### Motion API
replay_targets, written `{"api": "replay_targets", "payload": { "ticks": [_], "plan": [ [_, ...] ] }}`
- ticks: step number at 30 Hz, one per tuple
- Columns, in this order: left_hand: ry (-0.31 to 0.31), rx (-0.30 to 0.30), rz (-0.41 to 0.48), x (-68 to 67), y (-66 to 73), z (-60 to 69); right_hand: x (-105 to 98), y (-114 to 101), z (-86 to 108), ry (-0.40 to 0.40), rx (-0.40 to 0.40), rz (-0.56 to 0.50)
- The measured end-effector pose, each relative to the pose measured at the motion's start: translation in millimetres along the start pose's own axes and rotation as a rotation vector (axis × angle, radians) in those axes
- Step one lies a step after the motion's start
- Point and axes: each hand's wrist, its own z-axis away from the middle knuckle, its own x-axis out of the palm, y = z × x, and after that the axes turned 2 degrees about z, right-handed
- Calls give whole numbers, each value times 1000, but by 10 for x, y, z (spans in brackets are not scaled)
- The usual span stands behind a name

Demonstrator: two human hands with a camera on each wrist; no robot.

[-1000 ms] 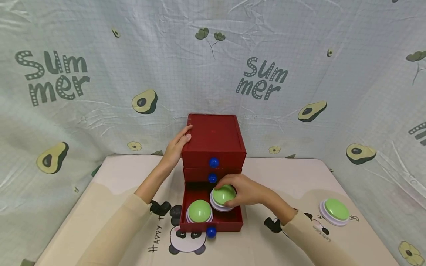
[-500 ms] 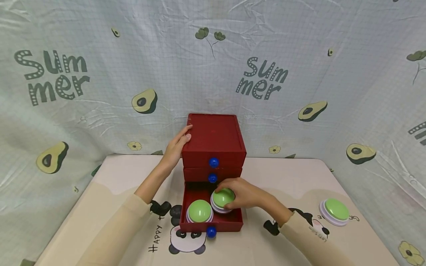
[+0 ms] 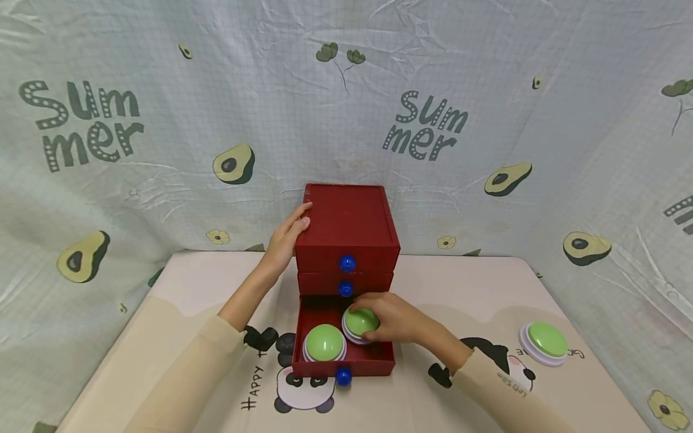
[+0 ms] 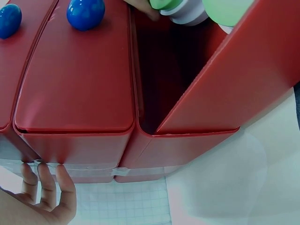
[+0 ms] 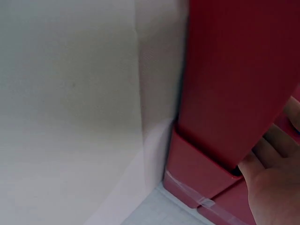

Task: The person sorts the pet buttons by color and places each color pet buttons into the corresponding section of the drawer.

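A red cabinet of stacked drawers (image 3: 346,213) stands in the middle of the table, its bottom drawer (image 3: 368,368) pulled out. Against the cabinet's left side and top edge rests my left hand (image 3: 281,243); in the left wrist view the fingertips of this left hand (image 4: 49,197) touch the side wall. My right hand (image 3: 397,317) grips a round green-topped button with a white base (image 3: 360,323) in the right part of the drawer. Beside it lies a matching green button (image 3: 324,343). In the right wrist view, the drawer wall hides what my right hand (image 5: 276,183) holds.
A third green button (image 3: 547,341) sits at the table's right side. Blue knobs (image 3: 347,263) project from the drawer fronts. Behind the cabinet hangs a printed cloth (image 3: 346,120). Clear tape (image 4: 140,171) runs along the cabinet's side.
My right hand has come slightly down and left with the button, which now sits a little lower and straighter in the drawer. The left hand has stayed in place.
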Motion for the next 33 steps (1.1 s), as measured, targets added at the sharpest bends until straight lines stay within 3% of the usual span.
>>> {"api": "replay_targets", "payload": {
  "ticks": [23,33],
  "plan": [
    [10,-1,6,11,4,-1,100,-40,14,76,9,114],
    [5,1,4,13,4,-2,144,-57,46,172,-3,145]
  ]
}}
